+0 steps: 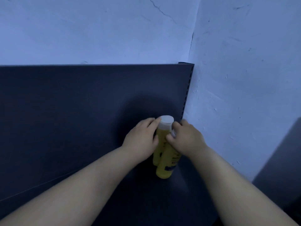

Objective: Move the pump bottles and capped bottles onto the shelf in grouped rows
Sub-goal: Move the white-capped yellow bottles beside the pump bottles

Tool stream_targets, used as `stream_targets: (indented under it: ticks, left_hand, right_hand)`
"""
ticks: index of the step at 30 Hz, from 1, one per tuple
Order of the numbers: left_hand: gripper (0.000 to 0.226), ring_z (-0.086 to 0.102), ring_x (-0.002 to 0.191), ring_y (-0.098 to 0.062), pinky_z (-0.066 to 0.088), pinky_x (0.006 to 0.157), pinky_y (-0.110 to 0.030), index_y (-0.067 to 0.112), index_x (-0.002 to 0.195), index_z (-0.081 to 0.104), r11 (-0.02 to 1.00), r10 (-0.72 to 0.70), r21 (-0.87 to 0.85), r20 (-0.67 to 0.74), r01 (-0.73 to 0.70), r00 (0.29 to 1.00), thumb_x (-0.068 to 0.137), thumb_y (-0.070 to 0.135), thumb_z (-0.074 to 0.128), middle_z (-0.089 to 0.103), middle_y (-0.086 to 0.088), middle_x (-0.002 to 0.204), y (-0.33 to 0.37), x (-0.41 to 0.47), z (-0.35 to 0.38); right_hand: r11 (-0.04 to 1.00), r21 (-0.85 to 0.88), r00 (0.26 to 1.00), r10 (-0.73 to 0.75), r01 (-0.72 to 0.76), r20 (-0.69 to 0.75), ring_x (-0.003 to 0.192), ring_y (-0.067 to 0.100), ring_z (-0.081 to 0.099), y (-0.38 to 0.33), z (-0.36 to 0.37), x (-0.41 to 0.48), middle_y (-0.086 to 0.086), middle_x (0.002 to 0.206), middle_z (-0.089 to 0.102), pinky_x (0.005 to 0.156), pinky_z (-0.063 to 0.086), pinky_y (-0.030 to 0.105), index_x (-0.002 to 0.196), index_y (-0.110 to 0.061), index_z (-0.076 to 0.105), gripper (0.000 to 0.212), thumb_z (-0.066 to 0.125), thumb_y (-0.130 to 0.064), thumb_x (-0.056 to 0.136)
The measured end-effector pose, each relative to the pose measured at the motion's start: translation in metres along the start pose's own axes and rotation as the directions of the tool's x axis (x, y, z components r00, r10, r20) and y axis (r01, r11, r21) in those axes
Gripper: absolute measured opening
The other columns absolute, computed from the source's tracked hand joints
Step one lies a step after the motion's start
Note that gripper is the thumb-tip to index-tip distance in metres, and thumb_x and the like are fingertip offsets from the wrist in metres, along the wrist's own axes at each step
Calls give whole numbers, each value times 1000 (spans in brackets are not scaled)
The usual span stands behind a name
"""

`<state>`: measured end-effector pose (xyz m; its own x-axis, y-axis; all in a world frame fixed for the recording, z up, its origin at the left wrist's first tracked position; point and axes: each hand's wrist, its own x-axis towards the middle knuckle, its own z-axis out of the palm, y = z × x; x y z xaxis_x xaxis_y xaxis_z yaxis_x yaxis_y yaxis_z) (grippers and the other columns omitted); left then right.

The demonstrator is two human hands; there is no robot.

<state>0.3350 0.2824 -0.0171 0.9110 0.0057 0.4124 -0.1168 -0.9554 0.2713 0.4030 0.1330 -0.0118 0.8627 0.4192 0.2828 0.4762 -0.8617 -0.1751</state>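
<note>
2 yellow bottles stand close together at the right end of a dark shelf point(146, 201), near the corner where its dark back panel point(81, 103) meets a slotted upright point(187, 95) and a pale, cracked wall point(244, 79). The rear bottle point(160, 137) has a round white cap point(167, 120) that shows fully above the hands. The left hand point(140, 137) grips this bottle just under the cap, with its fingers curled round the far side and its thumb on the near side. The front bottle point(166, 170) sits just before it and a little to the right, the 2 bodies touching or nearly so. The right hand point(185, 137) closes over its top with curled fingers, so only a sliver of white cap shows between thumb and forefinger. Both bottles are capped rather than pump types. The front bottle carries a label point(173, 163) with a few lines of dark print above a dark blue band near the base, but it is too blurred to read any brand or word. A trace of dark print also shows on the rear bottle, equally unreadable. Both bases are down at the shelf board, though whether they rest on it or are held just off it cannot be told. A dark blurred shape point(285, 168) stands at the right edge against the wall.
</note>
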Motion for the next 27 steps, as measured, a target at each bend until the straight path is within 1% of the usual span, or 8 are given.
stream_targets:
  ticks: [2,5,8,10,15,20,23,27]
  left_hand:
    - [59,26,136,-17,36,104,-35,25,149,17,1000,-3,-20,2,3,1000,96,27,42,29,3,149,11,33,11]
    - [57,28,133,-24,39,101,-41,27,149,16,999,-42,16,93,41,995,98,36,38,26,-3,151,17,72,35]
    - [51,46,113,-27,48,88,-39,28,139,32,989,-119,-69,173,132,978,93,41,49,31,-6,140,17,88,49]
    - [47,50,100,-27,49,79,-35,26,130,40,987,-110,-99,154,126,982,88,36,58,36,-7,131,15,91,51]
    - [50,49,104,-22,42,83,-27,27,127,46,995,-15,-92,180,32,984,82,35,67,45,-4,125,2,79,40]
    - [49,48,101,-15,45,86,-30,29,125,51,992,49,-128,228,-20,973,80,34,69,48,5,115,0,42,12]
    - [38,50,95,-11,44,79,-28,32,117,51,998,40,-48,215,-31,976,81,36,62,49,12,109,-1,21,-2]
    - [28,54,90,-18,44,74,-31,27,106,52,994,-56,101,151,41,987,83,44,52,51,7,99,7,14,2]
  right_hand:
    - [998,52,999,48,-48,0,90,27,53,12,2,-2,0,86,42,65,36,31,85,-18,40,24,44,-42,89]
    - [996,50,997,77,-77,-14,93,29,54,27,0,-2,4,92,49,69,41,32,92,-15,45,32,47,-46,90]
    - [992,51,993,113,-112,-13,99,31,53,38,0,-5,9,105,53,79,44,35,107,-11,50,41,46,-47,90]
    - [991,74,992,119,-115,-45,96,31,54,44,3,-10,10,102,53,79,45,35,105,-12,50,40,47,-48,89]
    - [990,8,987,141,-140,-72,92,30,57,55,-6,-9,10,99,57,73,45,35,106,-13,49,41,41,-50,91]
    - [986,-146,995,77,-86,-66,87,29,57,50,-13,2,6,92,55,62,39,32,105,-13,47,40,38,-49,92]
    - [992,-123,1000,2,-1,9,94,31,55,42,-6,2,8,99,54,67,41,34,103,-14,49,42,43,-53,88]
    - [998,-57,995,10,-5,95,100,32,54,44,-7,6,10,100,51,74,43,34,104,-12,50,45,51,-52,83]
